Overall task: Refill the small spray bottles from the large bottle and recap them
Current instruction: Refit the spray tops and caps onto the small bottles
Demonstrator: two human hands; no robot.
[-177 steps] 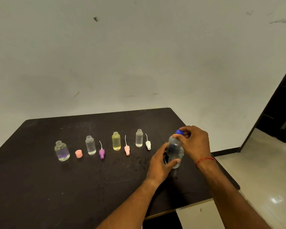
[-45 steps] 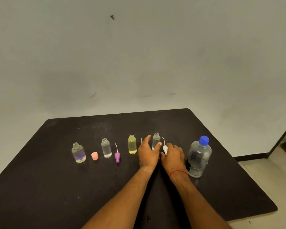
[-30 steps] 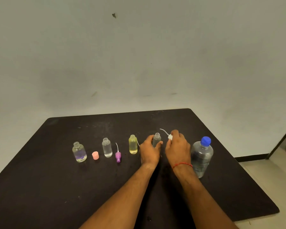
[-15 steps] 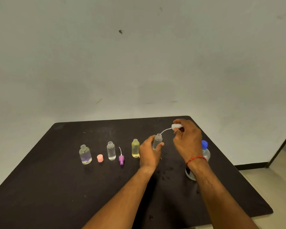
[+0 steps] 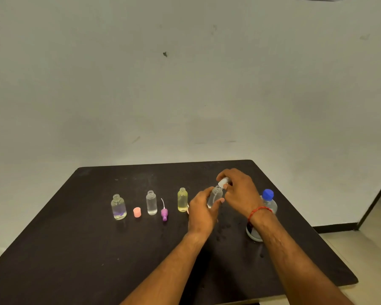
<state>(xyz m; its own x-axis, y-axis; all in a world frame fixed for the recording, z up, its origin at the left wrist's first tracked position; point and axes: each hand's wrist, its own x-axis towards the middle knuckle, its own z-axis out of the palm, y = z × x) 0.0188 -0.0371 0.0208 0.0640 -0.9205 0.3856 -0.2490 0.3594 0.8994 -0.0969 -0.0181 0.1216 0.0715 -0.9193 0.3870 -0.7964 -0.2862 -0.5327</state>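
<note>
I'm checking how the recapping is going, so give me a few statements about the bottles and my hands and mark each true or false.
1. The left hand grips a small clear bottle. True.
2. The large bottle stands uncapped. False: its blue cap is on.
3. The right hand holds a white spray cap at the small clear bottle's neck. True.
4. The yellow bottle is capped. False: its neck is open.

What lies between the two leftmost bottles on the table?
A pink cap stands there, touching neither the leftmost bottle nor the second bottle. The head view shows it.
</note>
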